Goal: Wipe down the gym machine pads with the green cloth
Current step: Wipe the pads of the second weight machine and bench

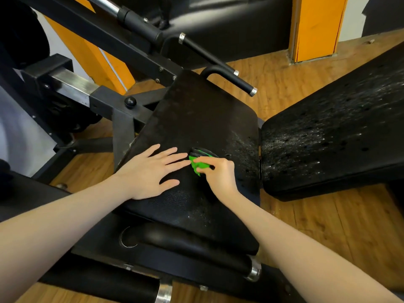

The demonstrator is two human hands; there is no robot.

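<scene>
Gripping green cloth [197, 165], right hand [218, 174] clenches bunched wad on seat pad [196, 119], beside dark strap-like item [202, 152]. Left hand [150, 171] released, flat on pad, fingertips just beside cloth. Risk: small wad gives poor contact, likely streaks; stroke ahead may snag strap item. Pad edge near right of right hand; dusty back pad [328, 138] beyond gap. Open pad surface ahead of both hands.
</scene>
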